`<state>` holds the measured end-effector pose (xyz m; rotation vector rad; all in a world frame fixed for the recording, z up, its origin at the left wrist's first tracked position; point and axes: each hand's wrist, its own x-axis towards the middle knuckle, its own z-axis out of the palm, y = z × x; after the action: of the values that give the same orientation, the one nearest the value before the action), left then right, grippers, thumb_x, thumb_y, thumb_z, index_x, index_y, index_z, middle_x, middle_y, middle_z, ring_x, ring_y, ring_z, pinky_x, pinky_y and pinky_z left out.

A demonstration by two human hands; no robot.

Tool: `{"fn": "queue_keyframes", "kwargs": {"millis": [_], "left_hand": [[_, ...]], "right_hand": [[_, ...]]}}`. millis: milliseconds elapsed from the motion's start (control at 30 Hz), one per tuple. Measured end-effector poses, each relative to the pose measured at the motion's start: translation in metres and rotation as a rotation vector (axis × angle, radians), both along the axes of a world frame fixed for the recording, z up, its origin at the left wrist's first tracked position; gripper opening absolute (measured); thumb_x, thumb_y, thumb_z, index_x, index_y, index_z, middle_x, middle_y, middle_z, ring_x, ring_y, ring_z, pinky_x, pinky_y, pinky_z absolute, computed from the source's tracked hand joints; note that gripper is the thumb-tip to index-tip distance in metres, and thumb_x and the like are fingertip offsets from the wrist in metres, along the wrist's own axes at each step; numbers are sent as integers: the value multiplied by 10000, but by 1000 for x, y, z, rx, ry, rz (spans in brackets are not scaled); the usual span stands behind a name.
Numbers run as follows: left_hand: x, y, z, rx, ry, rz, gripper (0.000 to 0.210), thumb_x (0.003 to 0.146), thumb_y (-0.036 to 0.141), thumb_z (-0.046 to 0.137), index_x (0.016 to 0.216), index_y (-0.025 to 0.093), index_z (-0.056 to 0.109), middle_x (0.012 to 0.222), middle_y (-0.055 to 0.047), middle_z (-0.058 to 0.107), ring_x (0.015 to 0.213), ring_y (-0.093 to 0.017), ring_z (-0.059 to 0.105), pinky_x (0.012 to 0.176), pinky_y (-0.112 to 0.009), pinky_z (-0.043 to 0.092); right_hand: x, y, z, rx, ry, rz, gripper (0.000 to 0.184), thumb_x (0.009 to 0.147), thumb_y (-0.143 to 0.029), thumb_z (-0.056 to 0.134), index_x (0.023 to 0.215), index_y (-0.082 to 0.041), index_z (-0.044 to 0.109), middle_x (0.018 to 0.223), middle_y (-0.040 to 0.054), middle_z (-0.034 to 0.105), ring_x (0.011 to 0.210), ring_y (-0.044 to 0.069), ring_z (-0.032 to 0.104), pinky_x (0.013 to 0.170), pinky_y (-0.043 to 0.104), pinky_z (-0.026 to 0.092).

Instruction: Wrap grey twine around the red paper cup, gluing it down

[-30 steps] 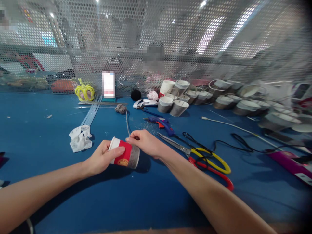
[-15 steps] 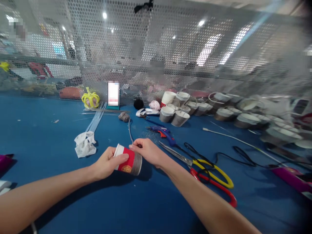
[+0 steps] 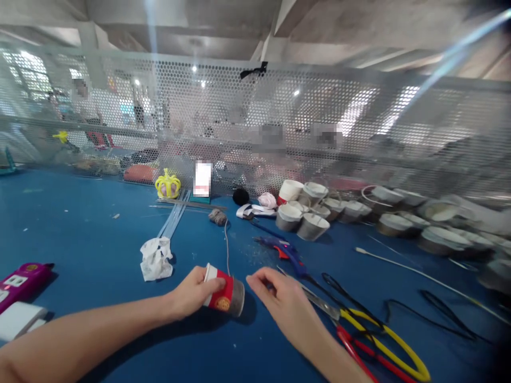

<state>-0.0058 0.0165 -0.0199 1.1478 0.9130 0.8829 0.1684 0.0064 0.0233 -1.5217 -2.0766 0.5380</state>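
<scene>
My left hand [image 3: 199,291] is closed around a red and white paper cup [image 3: 221,292], tilted on its side, thumb along its wall. Grey yarn is wound in a band [image 3: 238,298] round the cup's base end. From a small grey yarn ball [image 3: 217,216] on the table, a strand [image 3: 227,244] runs to the cup's far side. My right hand [image 3: 275,292] hovers just right of the cup, apart from it, thumb and forefinger pinched together; whether anything is between them I cannot make out. Beside that hand lie a blue glue gun [image 3: 285,250] and large scissors [image 3: 331,308] with red and yellow handles.
Several grey-wrapped cups [image 3: 313,226] stand at the back right, before a perforated metal screen [image 3: 223,117]. Crumpled white material [image 3: 157,259] lies left, near clear sticks [image 3: 173,218]. A purple power strip [image 3: 26,282] is far left. Black cords [image 3: 443,314] cross the right side.
My right hand has come away from the cup and the yarn strand, to the right. The left hand keeps hold of the cup. The camera has tilted up, so everything sits lower in view.
</scene>
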Motion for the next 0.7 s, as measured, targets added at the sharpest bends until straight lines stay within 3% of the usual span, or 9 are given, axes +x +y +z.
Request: {"fn": "queue_keyframes", "kwargs": {"millis": [100, 233, 700], "left_hand": [[1, 2, 0, -36, 1, 31, 248, 639, 335, 560, 563, 100, 540, 472, 40, 456, 443, -66, 361, 453, -186, 282], [2, 4, -4, -81, 12, 91, 225, 638, 315, 551, 595, 95, 561, 491, 30, 493, 464, -78, 400, 476, -195, 306], [5, 1, -8, -107, -54, 108, 266, 612, 350, 595, 647, 88, 623, 570, -3, 573, 538, -115, 477, 553, -236, 359]], "right_hand": [[-3, -4, -16, -1, 66, -7, 321, 822, -403, 348, 579, -207, 423, 538, -11, 441, 513, 135, 417, 491, 244, 346], [-5, -2, -28, -90, 102, 64, 277, 803, -395, 387, 609, -203, 432, 564, -8, 466, 522, 133, 422, 494, 241, 347], [-3, -4, -33, -198, 117, 118, 224, 767, -338, 427, 605, -183, 438, 581, -19, 468, 548, 114, 415, 520, 206, 343]]}}
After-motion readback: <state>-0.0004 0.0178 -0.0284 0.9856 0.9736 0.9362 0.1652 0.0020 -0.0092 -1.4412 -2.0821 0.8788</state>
